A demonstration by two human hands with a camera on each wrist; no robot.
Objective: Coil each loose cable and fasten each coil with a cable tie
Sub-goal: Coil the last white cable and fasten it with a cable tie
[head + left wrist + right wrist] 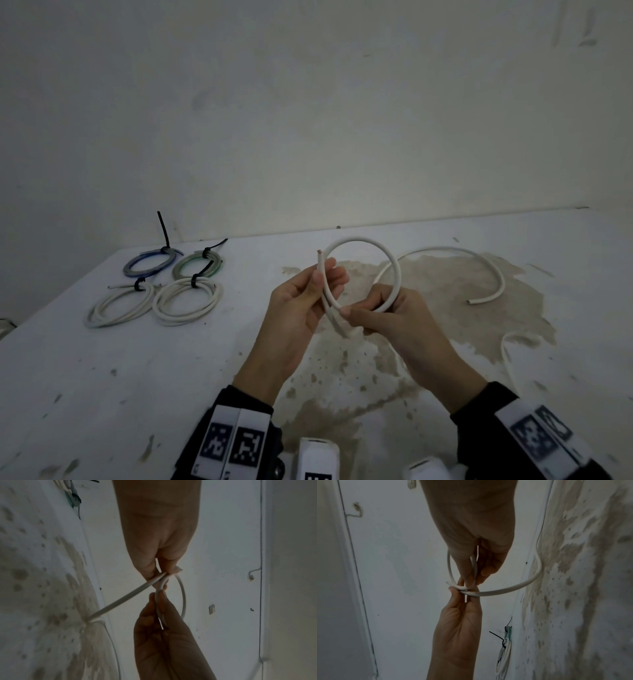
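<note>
A thick white cable (363, 242) is bent into one loop above the table. My left hand (323, 275) pinches it just below its cut end, which points up. My right hand (352, 317) pinches the bottom of the loop where the strands cross. The remaining cable (448, 249) curves away over the table to a free end (474, 301) on the right. In the left wrist view the loop (184, 599) hangs between both hands, and a straight stretch (123, 597) runs down to the table. In the right wrist view the cable (513, 586) arcs off to the table.
Several tied coils lie at the back left of the white stained table (137, 377): a blue one (149, 266), a green one (197, 266) and two white ones (120, 305) (186, 298), each with a black tie. The wall stands close behind.
</note>
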